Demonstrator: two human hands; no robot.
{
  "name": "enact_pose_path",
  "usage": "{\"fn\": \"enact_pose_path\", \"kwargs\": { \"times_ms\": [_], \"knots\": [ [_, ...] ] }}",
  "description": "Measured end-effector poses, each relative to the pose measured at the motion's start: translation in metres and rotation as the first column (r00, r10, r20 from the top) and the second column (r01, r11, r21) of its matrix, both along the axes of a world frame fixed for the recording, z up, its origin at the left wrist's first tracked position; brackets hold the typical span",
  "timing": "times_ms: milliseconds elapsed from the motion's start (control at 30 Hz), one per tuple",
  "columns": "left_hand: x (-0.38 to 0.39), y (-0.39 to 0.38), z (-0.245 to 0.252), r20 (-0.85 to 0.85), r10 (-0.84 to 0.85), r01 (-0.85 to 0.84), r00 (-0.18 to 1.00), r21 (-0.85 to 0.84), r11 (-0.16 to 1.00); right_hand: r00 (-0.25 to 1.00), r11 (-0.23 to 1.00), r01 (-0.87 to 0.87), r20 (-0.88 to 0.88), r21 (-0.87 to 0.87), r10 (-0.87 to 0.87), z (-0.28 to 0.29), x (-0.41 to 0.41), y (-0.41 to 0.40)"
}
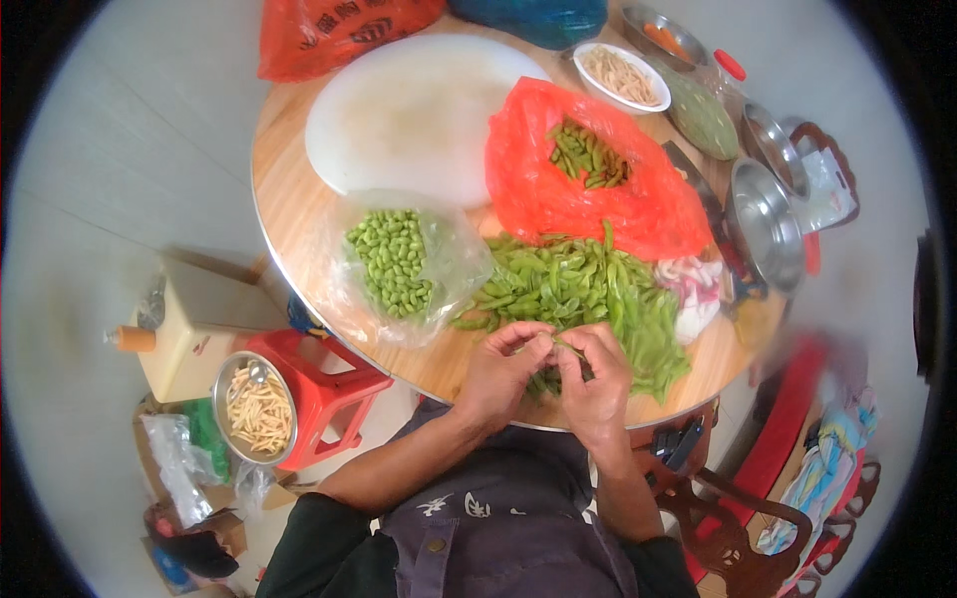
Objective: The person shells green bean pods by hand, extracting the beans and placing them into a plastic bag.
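Observation:
My left hand [511,371] and my right hand [596,377] meet at the table's near edge, pinching a green soybean pod [559,341] between thumbs and fingertips. Fingers hide much of that pod. Just beyond them spreads a heap of green pods [557,280], many looking flat. To the left, shelled green beans [390,258] lie on a clear plastic bag [456,258]. Behind the heap, an opened red plastic bag [523,161] holds whole pods [587,153], some browned.
A white round board [404,112] lies at the back left of the wooden table [291,179]. Metal bowls [762,224], a dark knife blade [691,172] and a green gourd [699,112] line the right. A bowl of cut strips [258,411] rests on a red stool [314,418].

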State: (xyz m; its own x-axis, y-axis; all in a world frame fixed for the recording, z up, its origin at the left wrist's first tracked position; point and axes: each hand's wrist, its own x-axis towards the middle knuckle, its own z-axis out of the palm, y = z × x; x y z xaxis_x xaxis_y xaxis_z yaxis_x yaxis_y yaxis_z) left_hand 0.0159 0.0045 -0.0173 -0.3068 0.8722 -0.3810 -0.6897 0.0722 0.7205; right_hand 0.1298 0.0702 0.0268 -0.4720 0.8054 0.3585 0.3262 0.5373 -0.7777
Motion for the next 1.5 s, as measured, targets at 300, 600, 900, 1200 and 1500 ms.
{"fn": "enact_pose_path", "kwargs": {
  "times_ms": [300,600,900,1200,1500],
  "knots": [
    [-0.042,-0.014,0.042,0.327,0.079,-0.158,0.942,0.224,0.962,0.923,0.946,-0.187,0.280,-0.265,0.262,0.063,0.006,0.073],
    [-0.134,-0.008,0.055,-0.209,0.463,-0.358,0.862,0.397,0.845,0.806,0.928,-0.161,0.587,0.337,-0.074,0.005,-0.056,0.186],
    [-0.152,-0.016,0.060,-0.297,0.594,-0.474,0.747,0.389,0.790,0.834,0.828,-0.288,0.552,0.480,-0.030,-0.032,-0.064,0.224],
    [-0.082,-0.018,0.066,-0.550,0.377,-0.186,0.745,0.373,0.909,0.998,0.852,-0.006,-0.060,-0.523,-0.030,0.039,-0.042,0.122],
    [-0.032,0.017,0.054,-0.281,0.061,-0.036,0.958,0.095,0.995,0.949,0.822,-0.203,-0.313,-0.532,0.031,0.035,-0.010,0.033]
  ]
}}
